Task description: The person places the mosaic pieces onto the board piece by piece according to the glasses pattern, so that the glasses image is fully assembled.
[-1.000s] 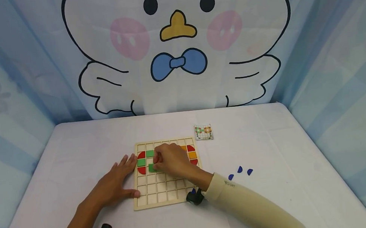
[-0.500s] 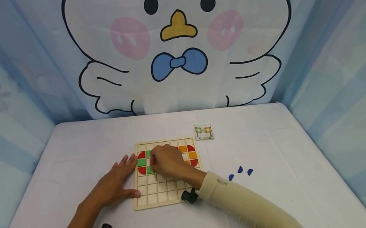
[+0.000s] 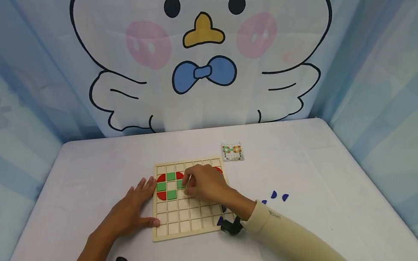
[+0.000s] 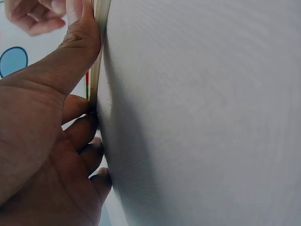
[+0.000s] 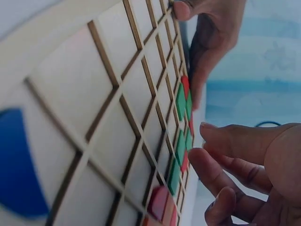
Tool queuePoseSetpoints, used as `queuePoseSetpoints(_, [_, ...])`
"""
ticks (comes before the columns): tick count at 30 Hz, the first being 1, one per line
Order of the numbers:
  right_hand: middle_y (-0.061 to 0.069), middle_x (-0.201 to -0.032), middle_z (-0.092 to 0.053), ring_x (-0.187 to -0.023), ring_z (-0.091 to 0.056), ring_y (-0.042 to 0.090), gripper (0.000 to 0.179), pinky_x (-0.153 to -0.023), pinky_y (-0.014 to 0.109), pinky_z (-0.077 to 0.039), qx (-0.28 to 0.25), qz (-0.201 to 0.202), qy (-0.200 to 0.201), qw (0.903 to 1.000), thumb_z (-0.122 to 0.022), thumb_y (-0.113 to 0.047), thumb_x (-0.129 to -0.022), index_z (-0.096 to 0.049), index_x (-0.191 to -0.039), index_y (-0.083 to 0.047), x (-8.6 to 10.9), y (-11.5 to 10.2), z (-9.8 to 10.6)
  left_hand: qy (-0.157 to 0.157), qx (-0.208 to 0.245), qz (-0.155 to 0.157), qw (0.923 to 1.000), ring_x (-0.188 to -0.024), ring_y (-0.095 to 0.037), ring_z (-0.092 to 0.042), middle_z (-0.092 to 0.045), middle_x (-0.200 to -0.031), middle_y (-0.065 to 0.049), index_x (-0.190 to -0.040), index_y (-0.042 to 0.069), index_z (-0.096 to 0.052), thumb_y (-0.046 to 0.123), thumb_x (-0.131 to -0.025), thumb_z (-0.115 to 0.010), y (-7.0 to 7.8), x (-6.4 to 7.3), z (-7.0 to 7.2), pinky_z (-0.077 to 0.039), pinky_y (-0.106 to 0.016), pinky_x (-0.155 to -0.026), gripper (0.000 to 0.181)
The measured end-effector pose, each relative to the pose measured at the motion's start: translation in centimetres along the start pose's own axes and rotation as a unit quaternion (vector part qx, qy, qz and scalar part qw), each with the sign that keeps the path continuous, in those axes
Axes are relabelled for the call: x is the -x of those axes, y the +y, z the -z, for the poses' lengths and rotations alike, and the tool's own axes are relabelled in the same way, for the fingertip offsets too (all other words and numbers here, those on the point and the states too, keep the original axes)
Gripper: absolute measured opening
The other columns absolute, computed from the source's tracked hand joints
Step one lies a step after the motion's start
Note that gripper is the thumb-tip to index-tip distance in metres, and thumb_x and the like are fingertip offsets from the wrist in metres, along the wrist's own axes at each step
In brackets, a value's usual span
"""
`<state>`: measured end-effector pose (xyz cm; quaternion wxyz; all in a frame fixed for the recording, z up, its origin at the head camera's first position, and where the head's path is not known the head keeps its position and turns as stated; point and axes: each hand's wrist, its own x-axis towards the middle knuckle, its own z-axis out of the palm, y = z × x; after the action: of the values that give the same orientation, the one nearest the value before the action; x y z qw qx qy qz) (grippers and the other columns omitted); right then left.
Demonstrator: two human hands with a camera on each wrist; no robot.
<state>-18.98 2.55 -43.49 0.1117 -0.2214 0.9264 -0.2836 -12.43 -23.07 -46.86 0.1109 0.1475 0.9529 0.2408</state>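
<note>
A wooden grid board lies on the table, holding red rounded pieces and green square tiles at its far left. My left hand rests along the board's left edge, fingers spread forward and thumb on the rim. Over the upper middle of the board is my right hand, covering some cells. In the right wrist view its thumb and forefinger stand apart with nothing between them, close to the green tiles. Dark blue pieces sit in the board's near right corner, partly behind the wrist camera.
Several loose blue pieces lie on the white table right of the board. A small card printed with a coloured grid pattern lies beyond the board's far right corner. A printed curtain stands behind the table.
My right hand held a green square tile over the left part of the board, moved left, let it go and drew back right. The tile now lies in a cell; my left hand stayed put.
</note>
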Motion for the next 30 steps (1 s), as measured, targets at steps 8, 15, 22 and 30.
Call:
queuePoseSetpoints(8, [-0.008, -0.082, -0.07, -0.073, -0.061, 0.013, 0.014, -0.058, 0.029, -0.047, -0.014, -0.044, 0.031, 0.9985, -0.088, -0.02, -0.088, -0.077, -0.096, -0.02, 2.9, 2.8, 2.8, 0.003, -0.005, 0.004, 1.0, -0.163, -0.046, -0.02, -0.026, -0.175, -0.019, -0.168, 0.007, -0.028, 0.048, -0.074, -0.093, 0.1, 0.1, 0.0, -0.02, -0.066, -0.131, 0.122])
queuePoseSetpoints(15, [-0.007, -0.079, -0.069, -0.082, -0.059, 0.017, 0.013, -0.064, 0.03, -0.047, -0.013, -0.12, 0.062, 0.9908, -0.087, -0.019, -0.089, -0.079, -0.098, -0.021, 6.1, 6.1, 4.7, 0.004, -0.005, 0.006, 1.0, -0.163, -0.046, -0.02, -0.026, -0.175, -0.019, -0.168, 0.007, -0.028, 0.049, -0.074, -0.093, 0.2, 0.2, -0.1, -0.02, -0.065, -0.131, 0.122])
queuePoseSetpoints(22, [-0.003, -0.08, -0.069, -0.073, -0.057, 0.019, 0.014, -0.056, 0.029, -0.05, -0.012, -0.18, 0.069, 0.9812, -0.086, -0.015, -0.089, -0.079, -0.101, -0.017, 9.3, 9.1, 6.4, 0.001, -0.002, 0.01, 1.0, -0.164, -0.045, -0.019, -0.025, -0.176, -0.018, -0.168, 0.008, -0.027, 0.048, -0.073, -0.094, 0.1, 0.1, -0.1, -0.019, -0.065, -0.132, 0.123])
queuePoseSetpoints(30, [-0.005, -0.079, -0.068, -0.074, -0.057, 0.017, 0.014, -0.06, 0.03, -0.046, 0.014, -0.203, 0.062, 0.9771, -0.087, -0.017, -0.087, -0.079, -0.098, -0.02, 12.5, 10.8, 7.4, 0.0, 0.004, 0.009, 1.0, -0.164, -0.045, -0.017, -0.024, -0.176, -0.017, -0.168, 0.008, -0.027, 0.047, -0.073, -0.094, -0.1, 0.0, -0.1, -0.018, -0.066, -0.132, 0.123])
